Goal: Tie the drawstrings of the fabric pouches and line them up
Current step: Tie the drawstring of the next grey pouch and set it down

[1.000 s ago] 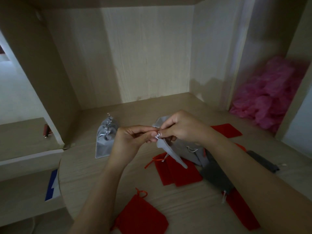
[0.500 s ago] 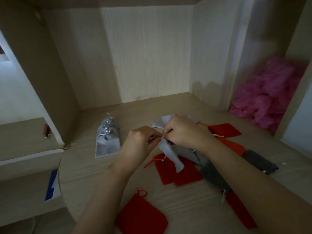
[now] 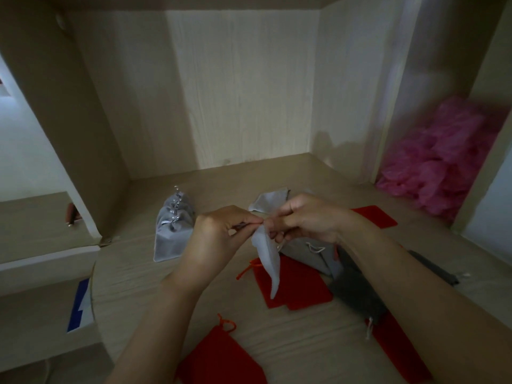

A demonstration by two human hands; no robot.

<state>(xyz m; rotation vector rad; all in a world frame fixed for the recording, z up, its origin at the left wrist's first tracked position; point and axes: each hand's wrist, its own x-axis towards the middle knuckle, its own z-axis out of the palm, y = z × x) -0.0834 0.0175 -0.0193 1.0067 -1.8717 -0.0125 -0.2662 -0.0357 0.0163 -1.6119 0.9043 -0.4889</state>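
Note:
A light grey fabric pouch [image 3: 267,256] hangs in the air between my hands, above the desk. My left hand [image 3: 219,231] pinches its drawstring at the pouch's neck. My right hand [image 3: 304,220] pinches the same neck from the other side, fingers curled. The knot itself is hidden by my fingertips. To the left, a row of tied grey pouches [image 3: 173,228] stands on the wooden desk [image 3: 133,273]. Flat red pouches lie under my hands [image 3: 293,286] and near the front edge [image 3: 219,358]. More grey pouches [image 3: 310,250] lie under my right hand.
A dark grey pouch [image 3: 357,297] and another red pouch [image 3: 374,214] lie on the right. A pile of pink plastic [image 3: 443,162] fills the right-hand compartment. Wooden walls close in the back and left. A lower shelf [image 3: 36,217] sits on the left.
Both hands have shifted slightly right and lower while working the drawstring. The hanging grey pouch has turned and now dangles more vertically.

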